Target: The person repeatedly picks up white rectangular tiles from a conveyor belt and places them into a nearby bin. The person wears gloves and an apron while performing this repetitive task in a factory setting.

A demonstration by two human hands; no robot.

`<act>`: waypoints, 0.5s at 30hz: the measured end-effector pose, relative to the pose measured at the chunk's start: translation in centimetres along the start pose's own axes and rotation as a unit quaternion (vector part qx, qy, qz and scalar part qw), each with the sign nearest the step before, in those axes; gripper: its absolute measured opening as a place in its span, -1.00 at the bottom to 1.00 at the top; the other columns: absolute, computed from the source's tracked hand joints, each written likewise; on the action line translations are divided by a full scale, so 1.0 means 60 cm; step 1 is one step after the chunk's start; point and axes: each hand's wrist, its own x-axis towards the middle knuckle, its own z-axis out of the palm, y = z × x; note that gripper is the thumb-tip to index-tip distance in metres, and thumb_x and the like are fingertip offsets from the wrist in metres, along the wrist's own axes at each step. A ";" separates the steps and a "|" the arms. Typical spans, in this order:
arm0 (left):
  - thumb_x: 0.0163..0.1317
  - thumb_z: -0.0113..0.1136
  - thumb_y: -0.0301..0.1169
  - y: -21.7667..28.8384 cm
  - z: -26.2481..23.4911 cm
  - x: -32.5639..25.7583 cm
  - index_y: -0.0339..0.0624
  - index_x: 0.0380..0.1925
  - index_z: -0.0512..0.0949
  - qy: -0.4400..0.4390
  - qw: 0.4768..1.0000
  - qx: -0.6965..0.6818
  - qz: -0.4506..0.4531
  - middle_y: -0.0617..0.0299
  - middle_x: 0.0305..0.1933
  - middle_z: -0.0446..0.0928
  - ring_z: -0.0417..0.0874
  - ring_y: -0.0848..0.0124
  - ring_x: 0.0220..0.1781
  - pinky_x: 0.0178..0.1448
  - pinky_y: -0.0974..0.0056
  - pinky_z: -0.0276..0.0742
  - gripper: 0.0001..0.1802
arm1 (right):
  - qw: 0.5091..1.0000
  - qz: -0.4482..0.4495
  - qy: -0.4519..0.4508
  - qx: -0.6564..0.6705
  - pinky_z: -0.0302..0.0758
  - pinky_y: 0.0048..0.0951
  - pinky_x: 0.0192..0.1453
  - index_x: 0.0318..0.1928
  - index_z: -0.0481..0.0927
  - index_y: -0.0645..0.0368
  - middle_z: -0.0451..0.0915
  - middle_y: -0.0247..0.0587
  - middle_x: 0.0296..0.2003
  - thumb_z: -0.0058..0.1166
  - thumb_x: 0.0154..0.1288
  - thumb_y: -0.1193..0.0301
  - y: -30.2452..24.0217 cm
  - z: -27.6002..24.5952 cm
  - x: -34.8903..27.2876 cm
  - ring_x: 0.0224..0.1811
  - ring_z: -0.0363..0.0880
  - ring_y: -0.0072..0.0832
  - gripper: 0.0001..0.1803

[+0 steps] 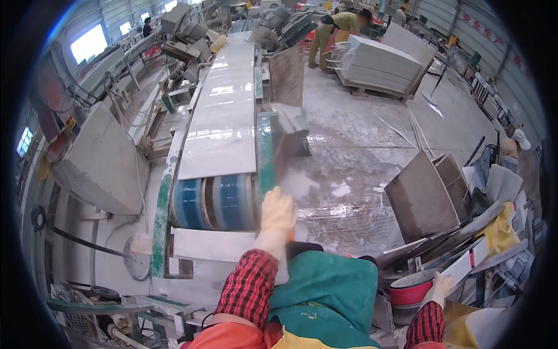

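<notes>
The gloved left hand (277, 210) rests flat, unclenched, on the green rail (265, 152) running lengthwise away along the conveyor (224, 116), while the right hand (440, 289) grips a white strip (465, 264).

The left hand (276, 210), in a pale yellow rubber glove with a red plaid sleeve, reaches forward, fingers together, while the gloved right hand (440, 289) hangs low at the side.
</notes>
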 end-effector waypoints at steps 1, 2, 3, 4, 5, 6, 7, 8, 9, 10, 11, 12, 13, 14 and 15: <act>0.14 0.36 -0.26 0.006 -0.001 0.004 -0.21 -0.05 0.56 0.009 1.000 -0.028 0.008 -0.08 0.15 0.59 0.34 -0.16 0.46 0.55 -0.10 0.20 -0.59 | 0.999 -0.034 -0.011 0.023 0.35 -0.03 0.47 0.53 0.26 -0.10 0.37 0.15 0.36 0.49 -0.06 -0.10 0.062 0.018 0.042 0.43 0.34 0.02 0.14; 0.15 0.35 -0.25 -0.001 -0.007 -0.003 -0.21 -0.06 0.59 0.019 0.999 -0.039 0.003 -0.10 0.18 0.59 0.36 -0.16 0.44 0.54 -0.09 0.23 -0.60 | 0.992 -0.011 -0.017 0.121 0.37 -0.05 0.45 0.51 0.28 0.04 0.35 0.19 0.38 0.49 -0.07 0.06 0.026 0.024 0.027 0.43 0.34 0.03 0.10; 0.16 0.35 -0.25 -0.008 -0.011 -0.005 -0.22 -0.06 0.62 0.033 0.998 -0.053 0.001 -0.12 0.20 0.59 0.39 -0.15 0.41 0.53 -0.09 0.26 -0.60 | 0.993 0.023 -0.028 0.115 0.37 -0.05 0.45 0.49 0.31 0.07 0.38 0.18 0.36 0.47 -0.08 0.11 -0.002 0.010 0.014 0.40 0.38 0.02 0.07; 0.22 0.32 -0.24 -0.022 -0.012 -0.007 -0.24 0.00 0.62 0.036 0.993 -0.108 -0.033 -0.10 0.21 0.59 0.43 -0.11 0.39 0.51 -0.05 0.30 -0.59 | 0.992 0.052 -0.041 0.111 0.37 -0.05 0.44 0.46 0.34 0.11 0.41 0.16 0.34 0.46 -0.09 0.17 -0.059 -0.030 -0.016 0.37 0.41 0.01 0.04; 0.28 0.29 -0.23 -0.030 -0.011 -0.005 -0.27 0.05 0.61 0.032 0.984 -0.168 -0.054 -0.08 0.22 0.60 0.46 -0.07 0.37 0.48 -0.02 0.33 -0.58 | 0.989 0.096 -0.048 0.104 0.37 -0.05 0.43 0.44 0.37 0.14 0.44 0.15 0.33 0.44 -0.10 0.22 -0.074 -0.058 -0.039 0.35 0.44 0.00 0.01; 0.34 0.27 -0.23 -0.038 -0.011 -0.003 -0.29 0.10 0.60 0.027 0.971 -0.228 -0.074 -0.05 0.24 0.60 0.50 -0.04 0.35 0.46 0.02 0.37 -0.56 | 0.944 0.074 -0.019 0.321 0.44 -0.15 0.34 0.37 0.47 0.17 0.56 0.04 0.21 0.40 -0.10 0.36 -0.048 -0.038 -0.012 0.21 0.55 -0.13 -0.11; 0.38 0.23 -0.24 -0.045 -0.010 -0.002 -0.31 0.13 0.59 0.045 0.932 -0.340 -0.118 -0.05 0.22 0.62 0.53 0.02 0.33 0.44 0.06 0.40 -0.56 | 0.922 0.057 -0.015 0.382 0.45 -0.20 0.31 0.36 0.47 0.18 0.58 0.00 0.17 0.39 -0.08 0.39 -0.050 -0.044 -0.003 0.17 0.57 -0.18 -0.13; 0.43 0.19 -0.26 -0.053 -0.021 -0.010 -0.34 0.16 0.58 0.060 0.882 -0.438 -0.166 -0.04 0.21 0.63 0.57 0.08 0.30 0.41 0.11 0.42 -0.57 | 0.897 0.043 -0.022 0.439 0.46 -0.24 0.28 0.36 0.48 0.19 0.61 -0.04 0.12 0.38 -0.06 0.42 -0.115 -0.080 -0.048 0.13 0.58 -0.22 -0.15; 0.48 0.15 -0.27 -0.053 -0.026 -0.012 -0.36 0.18 0.57 0.072 0.816 -0.537 -0.203 -0.03 0.20 0.64 0.60 0.13 0.27 0.39 0.16 0.45 -0.57 | 0.868 0.031 -0.017 0.496 0.47 -0.29 0.25 0.35 0.48 0.20 0.63 -0.08 0.08 0.37 -0.04 0.45 -0.151 -0.113 -0.074 0.09 0.60 -0.27 -0.18; 0.47 0.20 -0.24 -0.057 -0.014 -0.017 -0.30 0.27 0.50 0.092 0.797 -0.554 -0.223 0.05 0.23 0.62 0.63 0.41 0.19 0.24 0.33 0.54 -0.52 | 0.857 0.005 -0.068 0.511 0.46 -0.32 0.25 0.36 0.48 0.22 0.62 -0.11 0.10 0.35 -0.01 0.49 -0.158 -0.106 -0.067 0.09 0.60 -0.31 -0.19; 0.48 0.18 -0.24 -0.037 -0.016 -0.014 -0.30 0.27 0.49 0.068 0.758 -0.601 -0.244 0.05 0.23 0.62 0.63 0.41 0.19 0.22 0.32 0.56 -0.52 | 0.843 -0.022 -0.112 0.526 0.46 -0.36 0.25 0.36 0.47 0.23 0.60 -0.13 0.13 0.34 0.01 0.54 -0.163 -0.102 -0.058 0.09 0.59 -0.34 -0.21; 0.50 0.16 -0.25 -0.008 -0.025 -0.012 -0.30 0.28 0.48 0.047 0.718 -0.642 -0.267 0.04 0.23 0.62 0.63 0.40 0.19 0.19 0.31 0.58 -0.53 | 0.850 -0.008 -0.128 0.510 0.47 -0.37 0.22 0.37 0.47 0.22 0.61 -0.18 0.10 0.37 0.02 0.59 -0.199 -0.100 -0.081 0.05 0.61 -0.38 -0.20; 0.51 0.14 -0.26 0.019 -0.031 -0.008 -0.30 0.29 0.48 0.024 0.673 -0.681 -0.289 0.04 0.23 0.62 0.63 0.39 0.19 0.17 0.30 0.60 -0.54 | 0.843 -0.083 -0.093 0.523 0.51 -0.39 0.12 0.38 0.46 0.20 0.61 -0.23 0.08 0.38 0.03 0.65 -0.232 -0.099 -0.107 -0.01 0.61 -0.43 -0.18; 0.53 0.11 -0.27 0.029 -0.018 -0.012 -0.30 0.37 0.38 -0.020 0.635 -0.722 -0.274 0.01 0.27 0.59 0.65 0.31 0.20 0.15 0.26 0.66 -0.48 | 0.811 -0.124 -0.158 0.549 0.54 -0.43 0.06 0.40 0.46 0.18 0.60 -0.23 0.08 0.37 0.00 0.71 -0.260 -0.086 -0.111 -0.03 0.62 -0.44 -0.15; 0.52 0.11 -0.26 0.048 -0.023 -0.013 -0.30 0.40 0.33 -0.044 0.614 -0.737 -0.278 -0.01 0.32 0.54 0.63 0.26 0.23 0.18 0.23 0.65 -0.45 | 0.834 -0.120 -0.232 0.486 0.56 -0.43 0.08 0.38 0.47 0.18 0.58 -0.20 0.16 0.36 -0.04 0.74 -0.319 -0.107 -0.154 0.02 0.62 -0.43 -0.13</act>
